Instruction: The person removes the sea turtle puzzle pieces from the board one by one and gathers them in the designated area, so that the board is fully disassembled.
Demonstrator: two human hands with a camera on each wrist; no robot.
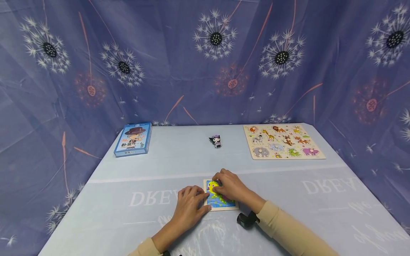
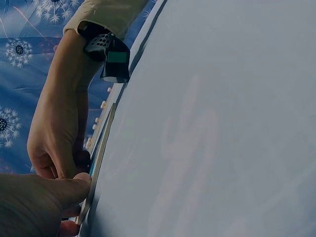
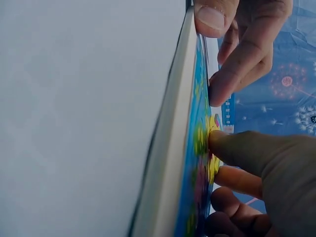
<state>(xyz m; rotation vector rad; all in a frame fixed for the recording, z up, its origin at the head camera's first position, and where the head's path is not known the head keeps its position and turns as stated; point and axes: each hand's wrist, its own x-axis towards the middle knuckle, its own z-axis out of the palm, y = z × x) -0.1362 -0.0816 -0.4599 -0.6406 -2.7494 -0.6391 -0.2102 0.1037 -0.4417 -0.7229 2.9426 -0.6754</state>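
Note:
A small wooden jigsaw board (image 1: 221,209) with a pale frame and a blue picture lies flat on the table. My left hand (image 1: 189,206) rests at its left side, thumb on the frame near the front corner and forefinger reaching onto the picture. With thumb and fingers bent, my right hand (image 1: 232,185) pinches a yellow puzzle piece (image 1: 211,185) at the board's upper part. In the right wrist view the yellow puzzle piece (image 3: 214,165) stands a little proud of the picture under the right thumb. The right hand covers much of the board's right side.
At the back left is a blue game box (image 1: 133,139). A small black-and-white figurine (image 1: 216,140) stands at the back middle, and a wooden animal puzzle board (image 1: 285,141) lies at the back right. Behind the table hangs a dandelion-print curtain (image 1: 179,71).

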